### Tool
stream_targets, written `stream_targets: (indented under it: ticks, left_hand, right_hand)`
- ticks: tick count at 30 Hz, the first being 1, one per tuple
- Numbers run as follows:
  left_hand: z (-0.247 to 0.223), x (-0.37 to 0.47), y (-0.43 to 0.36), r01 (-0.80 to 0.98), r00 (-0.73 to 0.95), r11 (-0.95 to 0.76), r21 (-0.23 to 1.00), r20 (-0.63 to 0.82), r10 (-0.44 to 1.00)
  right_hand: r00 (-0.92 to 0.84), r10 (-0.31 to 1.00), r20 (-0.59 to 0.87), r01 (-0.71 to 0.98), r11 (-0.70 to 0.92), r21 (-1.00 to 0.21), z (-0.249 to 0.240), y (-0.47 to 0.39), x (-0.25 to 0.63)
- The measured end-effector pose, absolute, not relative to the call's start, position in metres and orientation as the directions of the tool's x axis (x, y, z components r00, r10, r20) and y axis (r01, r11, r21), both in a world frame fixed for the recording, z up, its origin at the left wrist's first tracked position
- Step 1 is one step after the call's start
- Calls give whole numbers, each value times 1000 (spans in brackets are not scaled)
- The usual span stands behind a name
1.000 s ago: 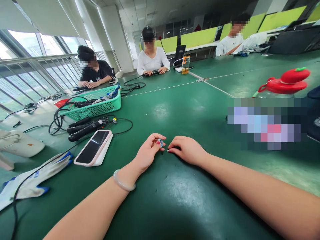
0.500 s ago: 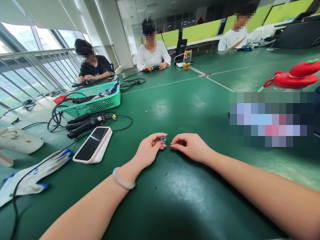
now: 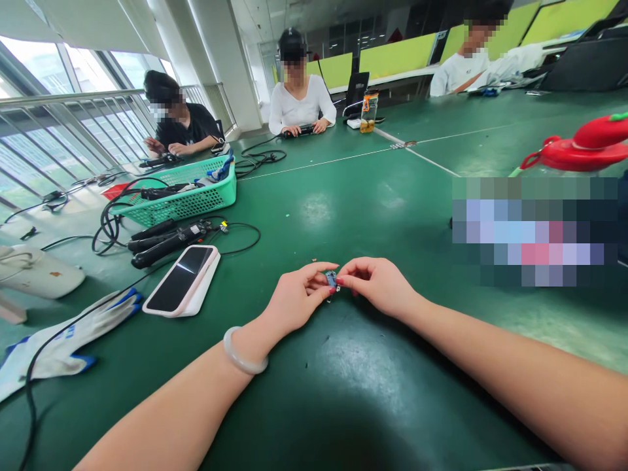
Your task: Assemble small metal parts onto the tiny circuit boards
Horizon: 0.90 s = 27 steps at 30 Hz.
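Over the green tabletop, my left hand pinches a small blue circuit board between thumb and fingertips. A pale bracelet circles my left wrist. My right hand is closed in a pinch, its thumb and forefinger tips at the board's right edge. Whatever tiny piece sits in that pinch is mostly covered by the fingertips. A small metal-looking bit shows just below the board, too small to name.
To the left lie a phone in a pale case, a white-and-blue glove and black handheld tools with cables. Behind them stands a green basket. A red-lidded container is at right. Several people sit farther back.
My left hand has moved slightly right with the circuit board. The gap between my hands has closed, and my right fingertips now meet the board. The co-worker at far left has lifted a hand.
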<state>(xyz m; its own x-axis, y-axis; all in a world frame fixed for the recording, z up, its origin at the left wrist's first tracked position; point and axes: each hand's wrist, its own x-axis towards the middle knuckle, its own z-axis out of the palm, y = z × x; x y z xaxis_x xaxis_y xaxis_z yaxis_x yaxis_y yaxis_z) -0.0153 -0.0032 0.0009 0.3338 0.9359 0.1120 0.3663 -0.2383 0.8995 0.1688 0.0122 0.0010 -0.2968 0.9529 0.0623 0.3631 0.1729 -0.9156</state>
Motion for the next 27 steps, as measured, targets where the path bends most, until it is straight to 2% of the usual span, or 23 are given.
stream_targets:
  ticks: [12,27]
  left_hand:
    - [9,-13,-7,462,345,-298,835,140,928]
    - [11,-13,-8,451,360,-298,841,134,923]
  right_hand:
    - [-285,953,104,320,197,-927,-2,11,167]
    - [-314,944,103,205,173,-963,-1,5,162]
